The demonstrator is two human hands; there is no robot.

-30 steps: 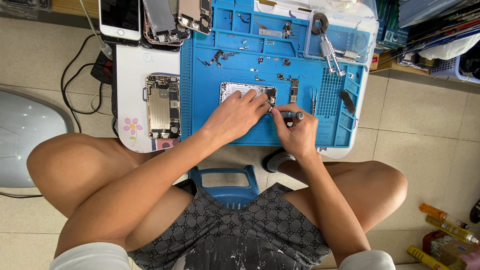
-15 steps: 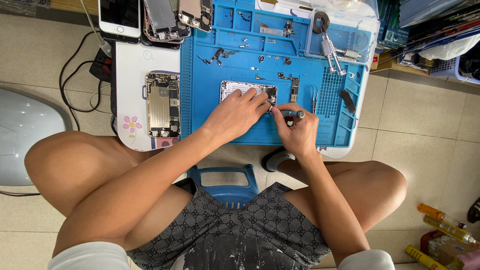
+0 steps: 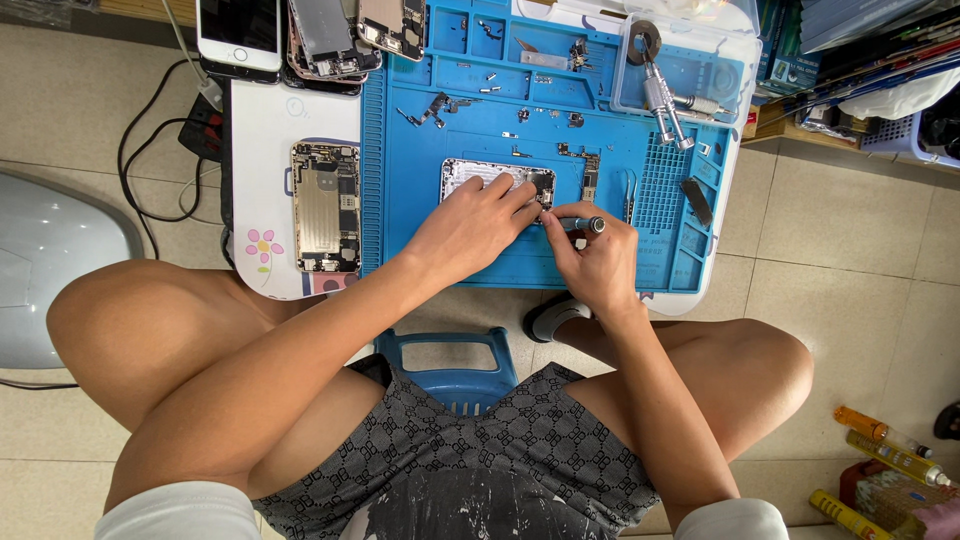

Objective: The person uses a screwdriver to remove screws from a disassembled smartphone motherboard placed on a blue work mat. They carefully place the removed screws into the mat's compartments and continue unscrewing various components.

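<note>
An opened phone shell (image 3: pixel 480 174) lies on the blue work mat (image 3: pixel 420 200), its inner parts showing. My left hand (image 3: pixel 470 228) rests on its lower half, fingers pressing near the right end. My right hand (image 3: pixel 590 262) grips a small screwdriver (image 3: pixel 578 224) with a grey handle, its tip pointing left at the phone's right end next to my left fingertips. The tip itself is hidden by fingers.
A second opened phone (image 3: pixel 325 205) lies on the white table (image 3: pixel 262 130) left of the mat. Several more phones (image 3: pixel 300 35) sit at the far edge. Tweezers (image 3: pixel 630 195), tiny screws and parts dot the mat. A clear tray (image 3: pixel 690 70) holds tools. A blue stool (image 3: pixel 450 365) is under me.
Both hands stay on the phone; only slight finger shifts at its right end.
</note>
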